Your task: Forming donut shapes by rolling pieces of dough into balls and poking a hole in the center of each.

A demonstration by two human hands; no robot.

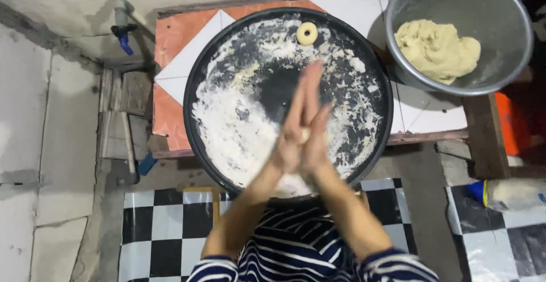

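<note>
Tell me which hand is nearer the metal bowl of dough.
Right. The right hand is pressed palm to palm with the left hand, on the side toward the metal bowl at upper right.

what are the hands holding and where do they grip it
A small piece of dough, pressed between the flat palms of the left hand and right hand; only a sliver of it shows between them.

Dough piece mostly hidden between palms; shape perhaps round.

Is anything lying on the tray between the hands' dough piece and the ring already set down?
Nothing visible does. Only flour lies on the black tray between the pressed hands and the dough ring.
</note>
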